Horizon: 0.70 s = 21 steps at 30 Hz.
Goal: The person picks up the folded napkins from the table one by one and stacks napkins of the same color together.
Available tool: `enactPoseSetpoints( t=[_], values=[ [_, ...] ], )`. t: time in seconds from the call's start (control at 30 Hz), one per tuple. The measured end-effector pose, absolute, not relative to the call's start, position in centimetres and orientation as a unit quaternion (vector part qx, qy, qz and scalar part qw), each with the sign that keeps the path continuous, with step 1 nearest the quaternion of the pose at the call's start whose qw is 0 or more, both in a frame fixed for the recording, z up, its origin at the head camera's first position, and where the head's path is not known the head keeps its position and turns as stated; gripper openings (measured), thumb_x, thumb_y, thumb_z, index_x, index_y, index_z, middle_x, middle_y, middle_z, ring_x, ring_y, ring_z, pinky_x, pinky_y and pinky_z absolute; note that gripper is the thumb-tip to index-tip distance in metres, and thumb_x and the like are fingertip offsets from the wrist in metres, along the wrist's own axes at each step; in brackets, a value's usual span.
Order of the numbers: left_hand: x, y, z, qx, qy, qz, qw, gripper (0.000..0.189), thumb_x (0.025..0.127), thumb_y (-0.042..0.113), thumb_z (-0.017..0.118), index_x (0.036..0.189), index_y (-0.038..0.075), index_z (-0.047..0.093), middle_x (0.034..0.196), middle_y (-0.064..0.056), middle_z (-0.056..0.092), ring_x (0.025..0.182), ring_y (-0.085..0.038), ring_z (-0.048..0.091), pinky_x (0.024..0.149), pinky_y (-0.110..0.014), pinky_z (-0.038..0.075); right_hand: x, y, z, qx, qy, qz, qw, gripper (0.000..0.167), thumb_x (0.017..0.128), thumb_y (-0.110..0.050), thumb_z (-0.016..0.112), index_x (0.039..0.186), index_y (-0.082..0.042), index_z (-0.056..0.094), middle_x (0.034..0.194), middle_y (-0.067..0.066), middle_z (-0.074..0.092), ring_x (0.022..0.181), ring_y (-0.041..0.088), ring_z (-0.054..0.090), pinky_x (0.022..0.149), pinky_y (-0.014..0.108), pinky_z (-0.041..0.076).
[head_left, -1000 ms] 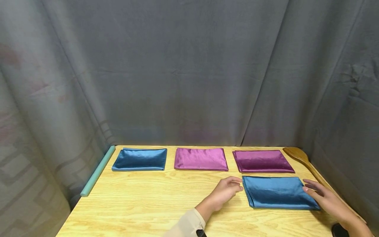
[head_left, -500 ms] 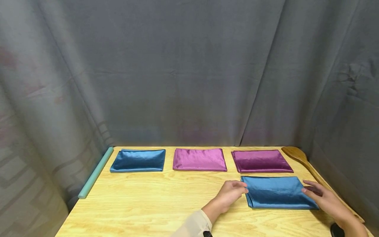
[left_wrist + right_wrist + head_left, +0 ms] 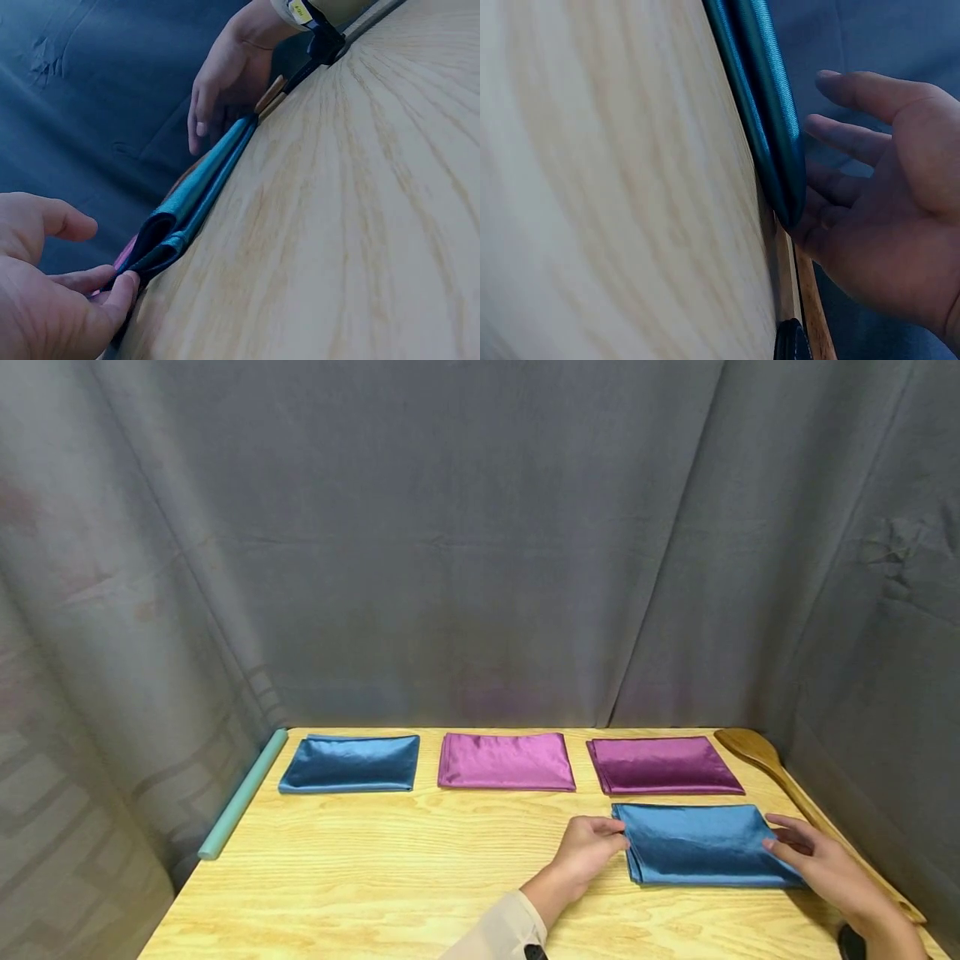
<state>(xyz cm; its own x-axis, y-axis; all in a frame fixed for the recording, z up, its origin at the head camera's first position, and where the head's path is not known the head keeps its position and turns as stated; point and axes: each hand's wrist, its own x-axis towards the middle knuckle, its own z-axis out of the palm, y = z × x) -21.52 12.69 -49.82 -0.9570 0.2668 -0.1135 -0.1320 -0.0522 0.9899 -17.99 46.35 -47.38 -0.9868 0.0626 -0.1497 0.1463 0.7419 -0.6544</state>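
In the head view, a folded blue satin cloth (image 3: 701,847) lies on the right side of the wood-grain table (image 3: 375,877), on the person's side of a folded plum satin cloth (image 3: 663,764). The left hand (image 3: 588,853) is at the cloth's left end, two fingertips at the folded edge. The right hand (image 3: 823,862) is at the opposite end, its fingers relaxed, parted and close to the short edge. A folded pink satin cloth (image 3: 507,762) and a second blue cloth (image 3: 350,764), also folded, complete a back row with the plum one. A wooden spoon (image 3: 750,752) slants down the right side, and a teal rod (image 3: 243,797) lies along the left edge. Grey curtains (image 3: 450,543) stand behind.

The left wrist view shows the layers of the near cloth looping into folds beside the left hand. One digit is raised apart from the cloth; two others touch the fold with their tips close together, and I cannot tell whether they pinch it. The right hand hangs at the far end.

In the right wrist view, the cloth's rounded end meets the right hand's lower fingers (image 3: 836,184). The thumb is spread away from them, and nothing is pinched.
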Motion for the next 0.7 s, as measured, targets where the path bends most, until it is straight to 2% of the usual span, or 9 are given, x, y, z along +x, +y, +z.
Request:
enactPoseSetpoints(
  t=[0.23,0.4,0.7],
  values=[
    [-21.4,13.0,-49.5,0.047,0.662,0.734,0.145,0.035,0.080,-0.003,0.071,0.115,-0.006,0.074,0.116,-0.013,0.075,0.113,-0.021,0.068,0.101,-0.038,0.057,-17.9,46.1,-47.3,0.058,0.934,-0.347,0.057,0.072,0.107,-0.038,0.054,0.152,0.014,0.032,0.138,0.043,0.049,0.088,-0.025,0.037,0.071,0.017,0.049],
    [-21.2,13.4,-49.1,0.046,0.645,0.748,0.150,0.039,0.078,-0.004,0.071,0.117,-0.005,0.074,0.118,-0.012,0.073,0.113,-0.020,0.066,0.103,-0.038,0.055,-17.9,46.1,-47.4,0.062,0.933,-0.350,0.053,0.072,0.107,-0.038,0.055,0.151,0.014,0.033,0.138,0.042,0.049,0.088,-0.025,0.037,0.071,0.016,0.049],
    [-21.1,13.9,-49.4,0.045,0.623,0.767,0.145,0.040,0.077,-0.008,0.068,0.117,-0.004,0.074,0.112,-0.010,0.071,0.100,-0.012,0.062,0.087,-0.023,0.054,-17.9,46.2,-47.7,0.050,0.932,-0.357,0.036,0.066,0.107,-0.031,0.056,0.150,0.014,0.034,0.136,0.043,0.051,0.089,-0.023,0.041,0.071,0.018,0.050]
  ],
)
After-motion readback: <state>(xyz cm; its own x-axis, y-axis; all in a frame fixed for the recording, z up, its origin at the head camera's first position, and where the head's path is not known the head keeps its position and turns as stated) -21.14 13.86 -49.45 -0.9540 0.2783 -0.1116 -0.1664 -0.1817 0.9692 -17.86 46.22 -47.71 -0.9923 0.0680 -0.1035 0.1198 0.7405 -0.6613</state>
